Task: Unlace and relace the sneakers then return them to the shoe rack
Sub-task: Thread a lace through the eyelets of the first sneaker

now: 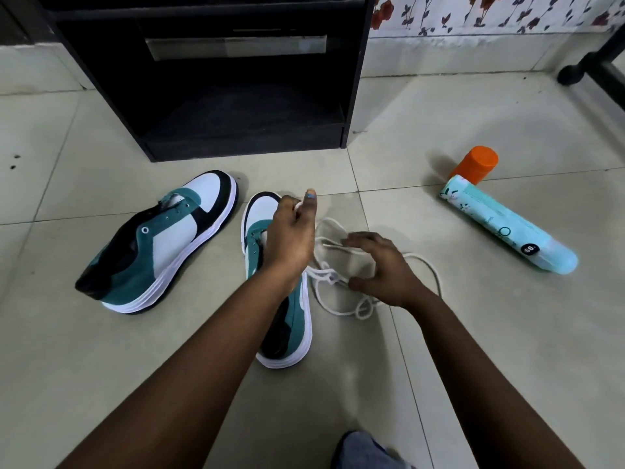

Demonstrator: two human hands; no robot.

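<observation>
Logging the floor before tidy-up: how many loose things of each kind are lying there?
Sneakers: 2, left one, right one
White laces: 1 tangled pile; strand count unclear
Spray can, orange cap: 1
Total: 4

Both sneakers were teal, white and black with white soles: the left sneaker (159,242) sat in front of the black shoe rack (216,76), the right sneaker (287,326) just right of it. Laces (341,275) were plain white, floor (473,333) a pale greenish tile. Further right of the rack lay a mint bottle (507,225) with an orange cap (477,162). Wall (490,11) behind was white with red flowers.
</observation>
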